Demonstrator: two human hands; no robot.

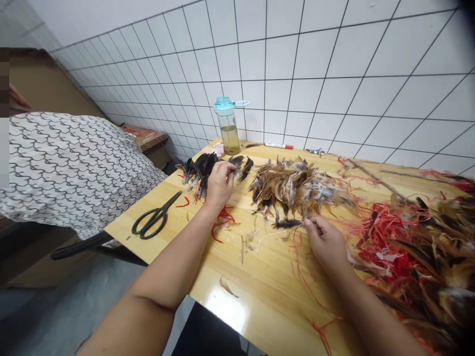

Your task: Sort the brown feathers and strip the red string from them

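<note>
My left hand [220, 184] is closed in a pinch beside a pile of black feathers [204, 167] at the table's far left. A dark grey feather [236, 160] shows at its fingertips, and another black feather [246, 169] lies just to the right. My right hand [327, 243] pinches one end of a small dark feather [287, 224], which points left above the wood. Right behind that feather spreads a heap of brown feathers [287, 183]. Black scissors [158, 217] lie to the left of my left forearm.
A bottle with a turquoise lid [227, 126] stands near the tiled wall, beside a red-and-white marker [278, 146]. Brown feathers [426, 252] tangled with red strings [386, 232] cover the table's right side. A person in a patterned garment [67, 168] is at the left.
</note>
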